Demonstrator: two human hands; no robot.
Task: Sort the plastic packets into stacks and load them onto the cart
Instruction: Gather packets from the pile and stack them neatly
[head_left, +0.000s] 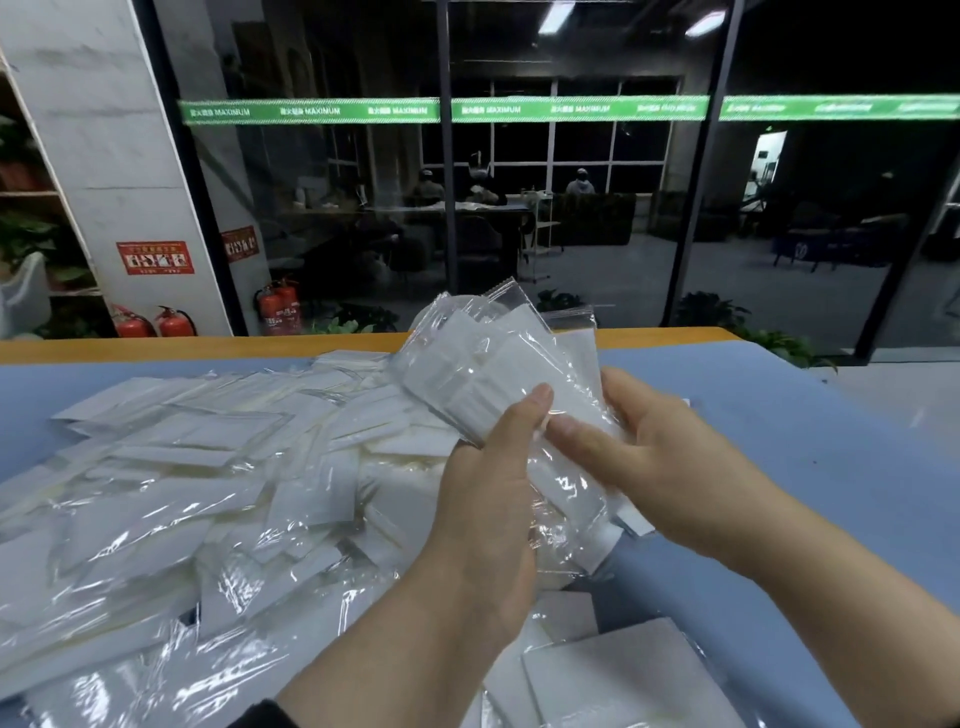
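Observation:
Both hands hold a fanned bundle of clear plastic packets with white inserts, lifted above the table at centre. My left hand grips the bundle from the left, thumb pressed on its front. My right hand holds it from the right, fingers behind and thumb across the front. A large loose heap of the same packets covers the left and middle of the blue table. More white packets lie at the near right. No cart is in view.
The table's far edge is an orange wooden strip. Beyond it stands a dark glass wall with a green band, and red fire extinguishers stand on the floor at left. Bare blue table surface lies to the right.

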